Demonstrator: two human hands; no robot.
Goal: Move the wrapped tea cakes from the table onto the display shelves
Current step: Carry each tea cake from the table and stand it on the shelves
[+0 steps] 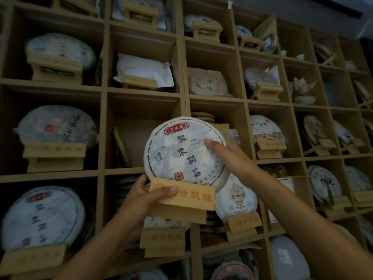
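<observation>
Hands: 2, left hand and right hand. Held tea cake: 1, under right thumb. Held wooden stand: 1, in left fingers. Shelf cubbies w/ cakes on stands left of left fingers: approx 3. Many more right of right fingers; too blurred to count exactly.

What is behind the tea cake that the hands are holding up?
Behind the tea cake is a shelf cubby holding a stack of brownish cakes, only its top showing. The rest of the cubby is covered.
</observation>
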